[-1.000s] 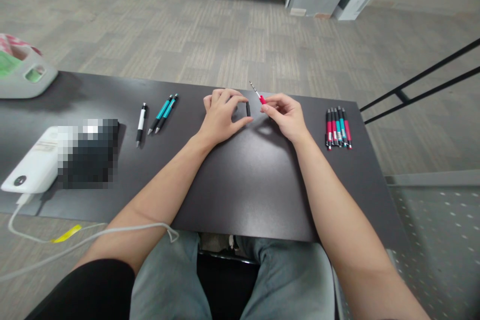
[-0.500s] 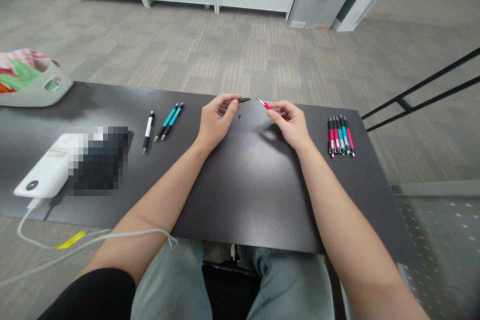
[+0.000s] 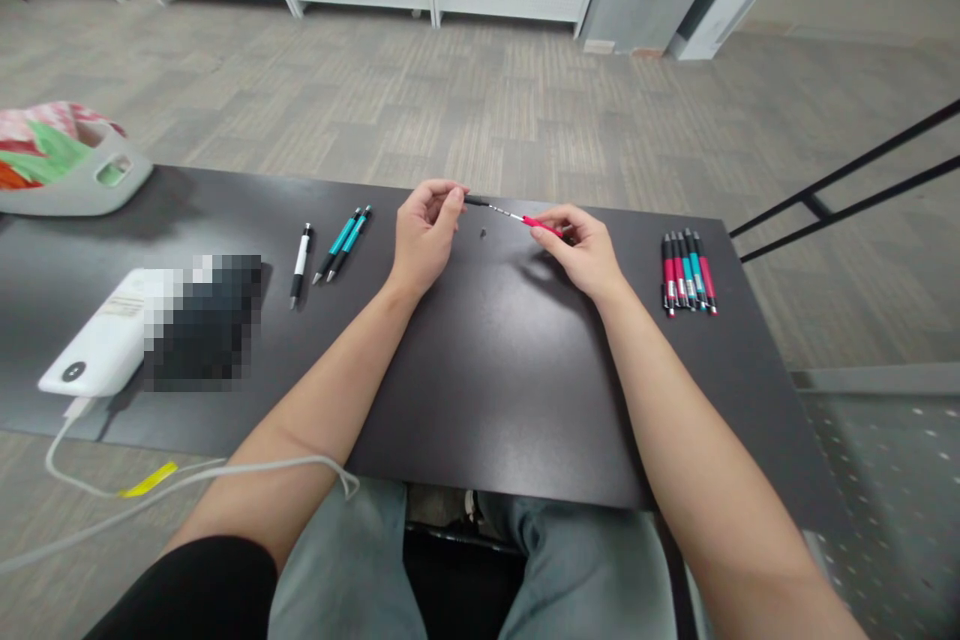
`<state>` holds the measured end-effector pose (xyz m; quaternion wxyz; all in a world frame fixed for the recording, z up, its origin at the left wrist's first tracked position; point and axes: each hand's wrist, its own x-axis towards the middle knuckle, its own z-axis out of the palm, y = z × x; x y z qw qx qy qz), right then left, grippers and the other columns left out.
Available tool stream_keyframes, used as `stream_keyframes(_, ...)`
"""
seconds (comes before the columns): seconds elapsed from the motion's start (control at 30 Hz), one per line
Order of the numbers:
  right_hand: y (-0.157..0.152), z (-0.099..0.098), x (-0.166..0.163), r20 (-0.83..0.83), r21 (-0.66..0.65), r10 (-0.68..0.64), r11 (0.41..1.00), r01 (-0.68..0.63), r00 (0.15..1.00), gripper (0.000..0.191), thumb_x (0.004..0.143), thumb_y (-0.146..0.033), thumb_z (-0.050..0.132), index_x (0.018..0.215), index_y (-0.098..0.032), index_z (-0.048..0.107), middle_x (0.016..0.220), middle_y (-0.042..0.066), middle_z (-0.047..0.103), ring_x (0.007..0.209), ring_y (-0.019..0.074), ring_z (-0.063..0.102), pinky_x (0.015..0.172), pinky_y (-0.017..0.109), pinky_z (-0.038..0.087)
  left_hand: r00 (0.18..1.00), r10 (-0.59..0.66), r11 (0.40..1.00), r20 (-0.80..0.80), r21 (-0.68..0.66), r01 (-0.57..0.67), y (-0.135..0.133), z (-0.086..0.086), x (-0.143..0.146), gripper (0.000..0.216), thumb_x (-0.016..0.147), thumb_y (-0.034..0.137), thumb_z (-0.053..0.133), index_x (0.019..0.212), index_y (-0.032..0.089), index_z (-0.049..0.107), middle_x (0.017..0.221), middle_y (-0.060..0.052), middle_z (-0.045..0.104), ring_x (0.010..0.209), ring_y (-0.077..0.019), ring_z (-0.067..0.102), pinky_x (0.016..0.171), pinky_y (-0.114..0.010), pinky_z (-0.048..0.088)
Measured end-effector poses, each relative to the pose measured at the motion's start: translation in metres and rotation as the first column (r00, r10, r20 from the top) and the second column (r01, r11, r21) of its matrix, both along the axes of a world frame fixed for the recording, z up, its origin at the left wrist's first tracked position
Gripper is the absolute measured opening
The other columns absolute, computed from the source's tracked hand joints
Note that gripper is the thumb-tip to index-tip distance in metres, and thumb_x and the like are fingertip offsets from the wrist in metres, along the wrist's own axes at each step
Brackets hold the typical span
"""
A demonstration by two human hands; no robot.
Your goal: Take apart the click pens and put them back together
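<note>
My left hand (image 3: 426, 232) pinches a short black pen grip (image 3: 476, 201) near the table's far edge. Opposite it, my right hand (image 3: 579, 245) holds a red pen barrel (image 3: 541, 224), its thin silver inner part (image 3: 506, 213) pointing left. The tip of that inner part meets the open end of the black grip, so the two pieces lie in one line. How deep it sits inside I cannot tell. On the table below the grip lies a tiny dark piece (image 3: 483, 234).
Several red and teal pens (image 3: 688, 272) lie in a row at the right. To the left are a white pen (image 3: 301, 265), two teal pens (image 3: 345, 245), a white power bank (image 3: 97, 335) with a cable, a blurred dark object (image 3: 206, 325) and a basket (image 3: 124, 182) holding cloth.
The silver inner part, earlier apart from the black grip and angled upward, now lines up with it and meets its end. My left hand has moved slightly left; more red barrel shows.
</note>
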<state>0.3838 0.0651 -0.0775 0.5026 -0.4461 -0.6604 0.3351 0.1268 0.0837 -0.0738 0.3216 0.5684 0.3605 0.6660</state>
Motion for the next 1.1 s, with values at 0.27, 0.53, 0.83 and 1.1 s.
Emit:
stream_keyframes(0.27, 0.002, -0.002, 0.001, -0.015, 0.028, 0.001, 1.000, -0.001, 1.000, 0.026, 0.093, -0.055, 0.095, 0.103, -0.032, 0.090, 0.088, 0.001, 0.074, 0.081, 0.0225, 0.061, 0.078, 0.040, 0.047, 0.999, 0.033, 0.998, -0.012, -0.053, -0.033, 0.002, 0.003, -0.005, 0.043, 0.105, 0.065, 0.088, 0.101, 0.022, 0.082, 0.083, -0.004, 0.075, 0.065, -0.0146, 0.064, 0.058, -0.026, 0.054)
stream_keyframes(0.53, -0.001, 0.002, -0.002, 0.000, 0.002, 0.010, 1.000, -0.010, 1.000, 0.035, 0.091, -0.063, 0.095, 0.102, -0.031, 0.089, 0.090, 0.002, 0.078, 0.082, 0.0234, 0.063, 0.081, 0.042, 0.052, 1.000, 0.028, 0.997, -0.003, -0.071, -0.028, 0.000, 0.005, -0.007, 0.046, 0.103, 0.070, 0.089, 0.099, 0.024, 0.081, 0.085, -0.006, 0.076, 0.071, -0.0176, 0.070, 0.060, -0.028, 0.057)
stream_keyframes(0.83, -0.004, 0.005, -0.001, 0.050, -0.004, 0.033, 0.999, -0.033, 0.998, 0.036, 0.093, -0.065, 0.094, 0.104, -0.031, 0.089, 0.095, 0.003, 0.081, 0.086, 0.0245, 0.065, 0.084, 0.043, 0.053, 0.991, -0.111, 0.992, -0.070, -0.063, 0.106, -0.008, 0.004, -0.001, 0.060, 0.095, 0.082, 0.091, 0.103, 0.022, 0.087, 0.085, -0.005, 0.078, 0.068, -0.0146, 0.065, 0.059, -0.026, 0.051)
stream_keyframes(1.1, -0.006, 0.008, -0.002, 0.084, -0.017, 0.048, 0.999, -0.047, 0.995, 0.041, 0.092, -0.071, 0.093, 0.104, -0.032, 0.090, 0.093, 0.004, 0.080, 0.084, 0.0256, 0.065, 0.080, 0.043, 0.055, 0.967, -0.203, 0.971, -0.156, -0.156, 0.179, -0.012, 0.002, 0.004, 0.053, 0.099, 0.077, 0.088, 0.107, 0.025, 0.088, 0.085, -0.006, 0.080, 0.068, -0.0174, 0.067, 0.062, -0.029, 0.052)
